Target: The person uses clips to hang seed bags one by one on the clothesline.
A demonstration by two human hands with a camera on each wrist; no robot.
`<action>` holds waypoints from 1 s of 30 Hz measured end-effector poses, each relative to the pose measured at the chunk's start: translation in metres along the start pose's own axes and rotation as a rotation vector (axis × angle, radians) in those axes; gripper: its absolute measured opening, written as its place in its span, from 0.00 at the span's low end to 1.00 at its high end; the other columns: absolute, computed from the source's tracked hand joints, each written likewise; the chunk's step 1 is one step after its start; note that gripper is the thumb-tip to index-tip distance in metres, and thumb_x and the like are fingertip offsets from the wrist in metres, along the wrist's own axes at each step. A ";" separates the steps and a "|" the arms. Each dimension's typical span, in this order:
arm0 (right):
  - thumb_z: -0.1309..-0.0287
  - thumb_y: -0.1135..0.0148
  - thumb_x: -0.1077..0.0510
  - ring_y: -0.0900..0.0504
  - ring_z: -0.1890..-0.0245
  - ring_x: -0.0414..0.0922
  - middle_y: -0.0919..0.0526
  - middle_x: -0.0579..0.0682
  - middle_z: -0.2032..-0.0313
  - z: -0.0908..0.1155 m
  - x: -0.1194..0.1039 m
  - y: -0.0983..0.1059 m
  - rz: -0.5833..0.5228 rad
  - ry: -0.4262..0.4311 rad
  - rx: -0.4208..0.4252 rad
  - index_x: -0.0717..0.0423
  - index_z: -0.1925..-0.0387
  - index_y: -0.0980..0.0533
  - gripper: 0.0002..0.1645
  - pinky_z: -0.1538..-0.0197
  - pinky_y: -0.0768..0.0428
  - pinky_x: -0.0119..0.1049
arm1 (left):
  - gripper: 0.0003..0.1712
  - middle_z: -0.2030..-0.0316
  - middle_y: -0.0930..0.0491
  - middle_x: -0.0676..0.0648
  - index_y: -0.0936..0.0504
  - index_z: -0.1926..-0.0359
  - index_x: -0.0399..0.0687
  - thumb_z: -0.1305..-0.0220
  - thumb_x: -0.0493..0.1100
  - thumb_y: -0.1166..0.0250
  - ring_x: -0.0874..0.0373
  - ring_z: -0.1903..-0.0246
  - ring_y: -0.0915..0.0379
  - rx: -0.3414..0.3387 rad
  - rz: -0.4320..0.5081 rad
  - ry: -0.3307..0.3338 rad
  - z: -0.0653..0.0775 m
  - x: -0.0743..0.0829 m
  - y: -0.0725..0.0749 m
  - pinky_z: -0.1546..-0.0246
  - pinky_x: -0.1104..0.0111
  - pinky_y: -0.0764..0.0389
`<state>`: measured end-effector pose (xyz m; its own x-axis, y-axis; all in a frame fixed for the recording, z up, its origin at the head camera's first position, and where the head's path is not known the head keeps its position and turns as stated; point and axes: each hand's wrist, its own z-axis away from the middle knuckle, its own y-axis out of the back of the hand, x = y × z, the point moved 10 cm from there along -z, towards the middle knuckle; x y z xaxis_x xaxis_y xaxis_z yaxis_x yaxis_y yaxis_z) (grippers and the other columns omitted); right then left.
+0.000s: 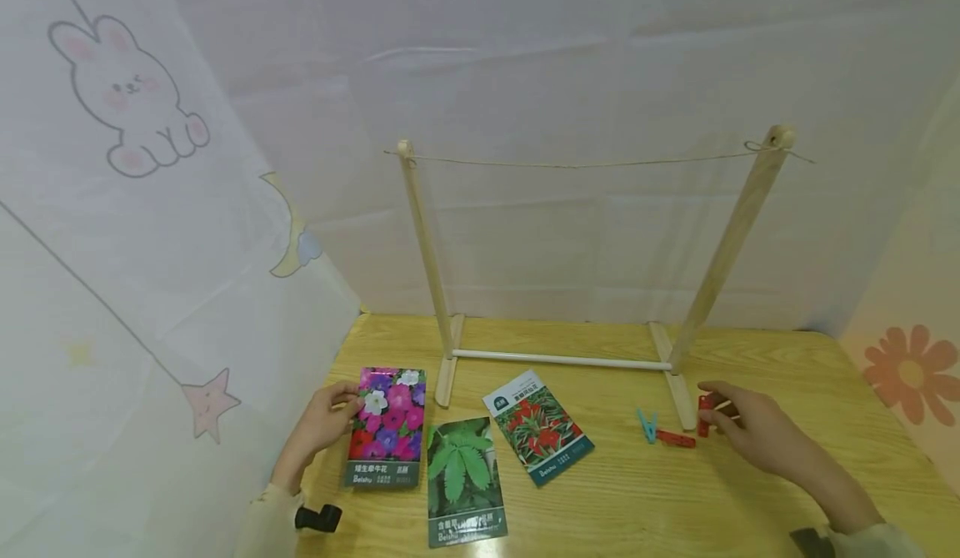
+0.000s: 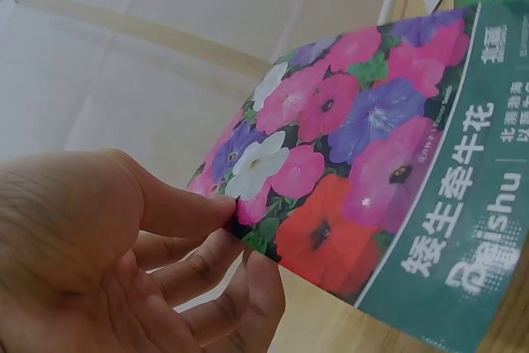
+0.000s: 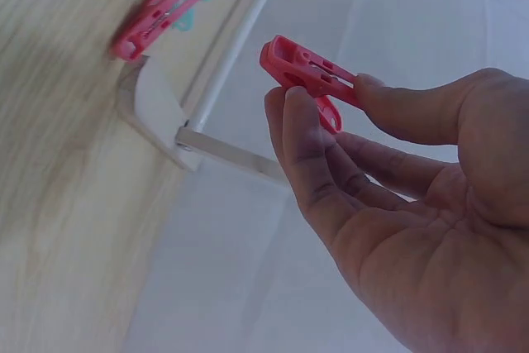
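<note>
My left hand (image 1: 324, 418) pinches the left edge of a seed packet (image 1: 387, 424) printed with pink, purple, white and red flowers. The left wrist view shows the thumb on the front of that packet (image 2: 331, 130) and the fingers behind it. In my right hand (image 1: 757, 429), thumb and fingers grip a red clothespin (image 1: 705, 414), seen close in the right wrist view as a pinkish-red clothespin (image 3: 302, 72). A second red clothespin (image 1: 677, 439) and a blue clothespin (image 1: 647, 426) lie on the table just left of that hand.
A green-leaf packet (image 1: 461, 479) and a red-flower packet (image 1: 537, 429) lie on the wooden table (image 1: 615, 508). Behind them stands a wooden frame (image 1: 731, 241), with a string (image 1: 562, 165) tied between its posts and a white bar (image 1: 558, 359) low down.
</note>
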<state>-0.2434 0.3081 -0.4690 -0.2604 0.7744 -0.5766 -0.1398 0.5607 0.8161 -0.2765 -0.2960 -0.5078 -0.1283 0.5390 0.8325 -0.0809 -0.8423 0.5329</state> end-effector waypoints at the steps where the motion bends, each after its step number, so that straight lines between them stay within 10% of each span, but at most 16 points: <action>1: 0.25 0.37 0.64 0.10 0.63 0.50 0.12 0.57 0.56 -0.001 -0.002 0.001 0.000 -0.002 -0.004 0.79 0.37 0.27 0.25 0.66 0.15 0.31 | 0.19 0.46 0.19 0.30 0.25 0.36 0.26 0.20 0.35 0.41 0.39 0.45 0.16 0.000 0.001 -0.004 0.000 0.002 0.000 0.54 0.55 0.09; 30: 0.27 0.34 0.63 0.11 0.56 0.51 0.12 0.47 0.55 -0.027 -0.091 0.018 0.015 0.178 0.058 0.67 0.38 0.21 0.20 0.57 0.12 0.34 | 0.11 0.52 0.17 0.36 0.21 0.44 0.33 0.19 0.35 0.41 0.40 0.47 0.14 0.021 0.014 -0.118 -0.005 0.060 -0.008 0.50 0.50 0.10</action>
<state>-0.2479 0.2402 -0.4010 -0.4275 0.7219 -0.5441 -0.0800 0.5693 0.8182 -0.2888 -0.2568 -0.4629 -0.0119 0.5242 0.8515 -0.0593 -0.8504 0.5227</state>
